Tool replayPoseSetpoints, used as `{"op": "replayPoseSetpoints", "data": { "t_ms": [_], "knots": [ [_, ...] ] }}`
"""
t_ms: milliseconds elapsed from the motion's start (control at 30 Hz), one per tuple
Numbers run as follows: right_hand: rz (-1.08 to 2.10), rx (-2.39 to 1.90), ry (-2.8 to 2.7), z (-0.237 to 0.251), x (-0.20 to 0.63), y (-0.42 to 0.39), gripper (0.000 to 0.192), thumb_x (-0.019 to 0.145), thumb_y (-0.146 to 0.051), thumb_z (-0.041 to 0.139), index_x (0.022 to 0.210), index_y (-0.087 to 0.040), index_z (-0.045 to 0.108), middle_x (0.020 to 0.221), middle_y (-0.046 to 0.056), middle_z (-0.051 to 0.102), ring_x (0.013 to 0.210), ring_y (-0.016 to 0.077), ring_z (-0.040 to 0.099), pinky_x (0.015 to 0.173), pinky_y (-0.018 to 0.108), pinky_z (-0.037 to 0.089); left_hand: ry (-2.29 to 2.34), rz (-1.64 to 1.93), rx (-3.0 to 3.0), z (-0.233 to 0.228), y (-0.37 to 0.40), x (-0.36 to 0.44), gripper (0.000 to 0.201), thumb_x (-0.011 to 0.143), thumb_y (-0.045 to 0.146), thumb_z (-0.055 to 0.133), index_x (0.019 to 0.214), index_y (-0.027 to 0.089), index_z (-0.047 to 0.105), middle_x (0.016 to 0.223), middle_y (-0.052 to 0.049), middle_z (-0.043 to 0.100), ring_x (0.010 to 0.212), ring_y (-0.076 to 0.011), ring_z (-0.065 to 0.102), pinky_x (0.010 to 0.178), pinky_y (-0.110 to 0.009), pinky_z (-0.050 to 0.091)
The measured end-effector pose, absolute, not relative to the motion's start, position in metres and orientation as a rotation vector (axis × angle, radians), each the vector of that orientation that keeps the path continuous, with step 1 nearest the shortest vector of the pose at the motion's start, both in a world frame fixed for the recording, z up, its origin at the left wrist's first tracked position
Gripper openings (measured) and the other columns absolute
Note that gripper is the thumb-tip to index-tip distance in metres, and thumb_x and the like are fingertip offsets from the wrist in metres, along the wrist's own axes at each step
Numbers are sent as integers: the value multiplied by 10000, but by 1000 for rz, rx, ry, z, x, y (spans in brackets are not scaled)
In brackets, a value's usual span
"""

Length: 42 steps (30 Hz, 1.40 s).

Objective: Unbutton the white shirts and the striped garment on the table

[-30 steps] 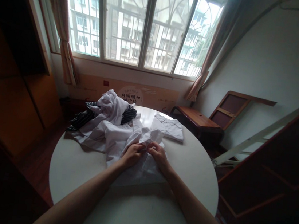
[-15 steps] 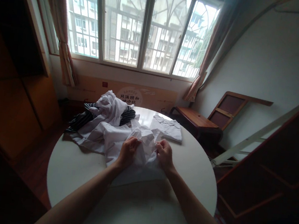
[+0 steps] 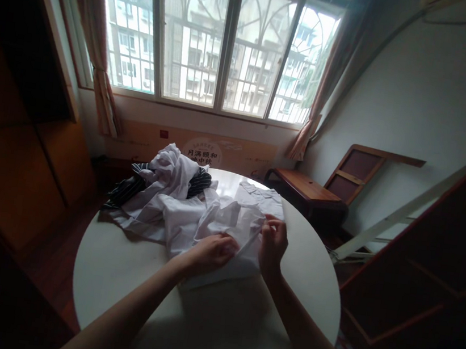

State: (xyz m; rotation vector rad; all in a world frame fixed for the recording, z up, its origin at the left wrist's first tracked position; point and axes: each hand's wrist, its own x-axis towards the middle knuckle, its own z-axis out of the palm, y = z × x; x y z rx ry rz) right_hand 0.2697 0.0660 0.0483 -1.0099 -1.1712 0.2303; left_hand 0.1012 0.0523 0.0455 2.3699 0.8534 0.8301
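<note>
Since the earlier frames the two hands have been drawn apart: a second ago they were pressed together at the middle of the white garment (image 3: 225, 236), and now the right hand (image 3: 273, 245) has been carried out to the garment's right edge while the left hand (image 3: 212, 252) has been kept nearer the middle. The right fingers (image 3: 270, 225) are seen closed in a pinch on a raised edge of the cloth, which is lifted slightly off the tabletop (image 3: 117, 274). The left fingers are curled down onto the fabric, and a fold appears to be gripped beneath them, though the grip itself cannot be made out fully. The garment is spread at the centre of the round white tabletop, partly flat and partly bunched between the hands. Behind it and to the left a heap of white clothing (image 3: 167, 180) is piled, with a dark striped piece (image 3: 128, 189) lying under and beside it and hanging towards the tabletop's far left rim. A folded white shirt (image 3: 270, 199) is laid at the far right, just behind the right hand and nearly touching the lifted cloth. Beyond the tabletop a low wooden bench (image 3: 304, 187) is set under the barred window (image 3: 216, 40).
</note>
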Motion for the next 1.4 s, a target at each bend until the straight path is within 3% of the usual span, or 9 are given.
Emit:
{"op": "replayPoseSetpoints", "data": {
  "t_ms": [133, 267, 433, 567, 667, 867, 1133, 1400],
  "knots": [
    [175, -977, -1163, 50, 270, 64, 118, 777, -302, 471, 763, -185, 465, 963, 71, 583, 799, 159, 564, 633, 268, 446, 667, 621, 2194, 45, 58, 98, 338, 734, 298, 577, 1040, 155, 579, 810, -9, 540, 671, -96, 454, 600, -187, 375],
    [244, -1009, -1253, 49, 268, 69, 136, 789, -310, 473, 791, -175, 492, 967, 78, 579, 745, 150, 559, 609, 268, 450, 726, 648, 2068, 39, 59, 100, 309, 672, 308, 639, 927, 138, 604, 688, 33, 464, 629, -83, 386, 549, -174, 314],
    [186, -1015, -1369, 55, 265, 64, 139, 785, -278, 502, 879, -180, 474, 943, 60, 542, 705, 127, 531, 605, 261, 449, 757, 719, 1922, 36, 59, 103, 273, 645, 333, 657, 816, 126, 610, 654, 39, 466, 620, -82, 384, 551, -179, 296],
    [-38, -957, -1512, 58, 258, 48, 144, 779, -284, 524, 741, -198, 415, 673, -23, 461, 560, 97, 431, 530, 221, 385, 821, 885, 1756, 43, 62, 100, 278, 639, 359, 653, 784, 127, 604, 642, 36, 481, 615, -89, 407, 570, -189, 320],
    [7, -934, -1810, 56, 249, 38, 241, 785, -305, 526, 634, -197, 372, 533, -59, 383, 470, 77, 361, 473, 200, 311, 848, 1041, 1571, 49, 63, 98, 263, 626, 351, 650, 764, 135, 590, 704, 17, 537, 674, -114, 465, 622, -204, 359],
    [100, -1190, -1908, 60, 240, 36, 190, 746, -296, 562, 672, -181, 431, 573, -40, 458, 497, 84, 420, 498, 202, 306, 783, 1059, 1200, 48, 66, 96, 345, 526, 273, 712, 823, 147, 589, 796, 5, 598, 701, -119, 521, 649, -207, 380],
    [163, -1228, -2142, 65, 252, 39, 104, 714, -204, 545, 645, -176, 472, 606, -17, 505, 538, 100, 449, 515, 213, 303, 845, 799, 1301, 40, 74, 88, 419, 629, 468, 642, 809, 91, 612, 625, 5, 550, 536, -70, 460, 492, -179, 315],
    [203, -1180, -2151, 62, 251, 42, 144, 732, -183, 513, 591, -170, 489, 577, -11, 518, 508, 92, 438, 499, 213, 294, 696, 851, 1460, 47, 75, 87, 334, 577, 348, 710, 773, 109, 584, 749, -1, 549, 695, -98, 481, 665, -216, 372]
  ]
}}
